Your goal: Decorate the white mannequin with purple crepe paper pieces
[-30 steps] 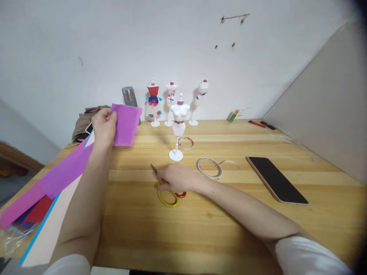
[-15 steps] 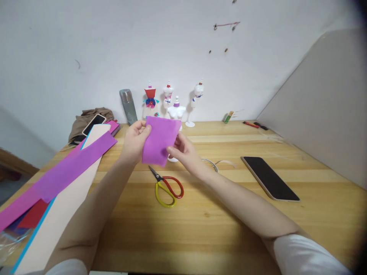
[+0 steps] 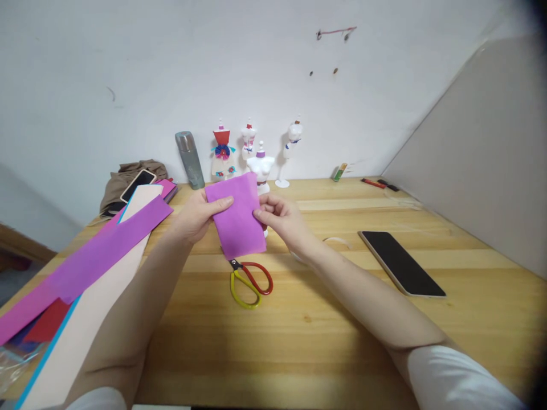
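Note:
Between my hands a purple rectangular sheet (image 3: 239,225) is held up over the table; I cannot tell if it is paper or fabric. My left hand (image 3: 195,215) grips its left edge, thumb on the front. At the right edge, my right hand (image 3: 282,219) pinches it with thumb and fingers. Below the sheet lie scissors (image 3: 251,285) with one red and one yellow handle, their blade tips partly covered by it. Just behind stands a small white dress-form mannequin (image 3: 261,165) with a purple neck band, its lower part hidden by the sheet.
Three more mini mannequins (image 3: 221,149) stand by the wall beside a grey flask (image 3: 190,160). Coloured sheets (image 3: 106,250) pile up on the left, near a phone (image 3: 139,185) on brown cloth. A large dark-screened phone (image 3: 401,263) lies right. A glue stick (image 3: 340,172) leans behind.
The purple sheet has tilted the other way and dropped slightly, covering more of the scissors' blades. My left thumb now reaches farther across its front. The camera view has shifted a little.

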A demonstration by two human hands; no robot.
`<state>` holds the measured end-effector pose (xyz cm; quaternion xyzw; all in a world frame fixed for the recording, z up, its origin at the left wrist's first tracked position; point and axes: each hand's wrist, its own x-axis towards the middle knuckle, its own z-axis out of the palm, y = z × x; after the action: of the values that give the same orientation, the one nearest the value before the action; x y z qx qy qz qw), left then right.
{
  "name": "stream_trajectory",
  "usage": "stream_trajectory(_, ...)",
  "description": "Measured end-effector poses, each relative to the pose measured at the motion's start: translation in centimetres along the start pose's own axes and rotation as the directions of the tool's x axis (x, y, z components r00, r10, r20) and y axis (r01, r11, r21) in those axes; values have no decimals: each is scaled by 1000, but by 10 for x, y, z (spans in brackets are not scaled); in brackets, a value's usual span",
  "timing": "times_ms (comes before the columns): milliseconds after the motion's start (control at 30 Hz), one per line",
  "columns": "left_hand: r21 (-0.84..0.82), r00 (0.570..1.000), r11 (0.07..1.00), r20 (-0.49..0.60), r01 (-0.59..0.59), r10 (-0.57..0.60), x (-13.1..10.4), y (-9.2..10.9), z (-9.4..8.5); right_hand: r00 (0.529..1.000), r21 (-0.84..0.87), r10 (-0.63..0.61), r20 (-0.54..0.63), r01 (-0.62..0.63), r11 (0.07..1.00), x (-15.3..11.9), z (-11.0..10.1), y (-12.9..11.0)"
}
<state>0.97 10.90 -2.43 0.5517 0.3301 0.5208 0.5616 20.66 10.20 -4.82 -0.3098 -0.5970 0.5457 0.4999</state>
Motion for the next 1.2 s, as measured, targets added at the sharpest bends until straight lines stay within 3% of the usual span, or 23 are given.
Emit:
stream_trajectory(233, -24, 998, 999, 57, 34, -32, 1, 0, -1, 999, -64, -32, -21, 30, 997, 0, -2, 1)
stream_trajectory(433, -5, 999, 999, 3, 40, -40, 3, -4, -2, 994, -42, -98, -53, 95, 995, 2, -6, -1)
stream_trajectory(600, 40, 999, 999, 21, 32, -32, 3, -6, 0, 996, -63, -85, -38, 82, 995, 5, -6, -1)
stream_trajectory(733, 188, 995, 981, 85, 39, -55, 0, 4, -5, 999, -46, -33, -23, 32, 998, 5, -4, 2)
stream_trajectory(933, 484, 969, 875, 206, 20, -137, -4, 28, -10, 997, -112, 22, 78, -13, 994, 0, -1, 2)
stream_trajectory(1000, 545, 958, 838, 220, 37, -185, -5, 33, -13, 999, -109, 13, 42, -8, 994, 1, -2, 3)
stream_trajectory(1100, 579, 978, 815, 155, 26, -141, -8, 41, -24, 998, -131, 66, -16, -67, 989, 4, -6, 9)
stream_trajectory(1167, 572, 1000, 820, 19, 6, -21, -11, 47, -35, 974, -283, 177, 141, -131, 950, 3, -6, 15)
stream_trajectory(1200, 568, 997, 823, -63, 1, 43, -13, 50, -41, 935, -402, 241, 260, -122, 907, 1, -5, 18)
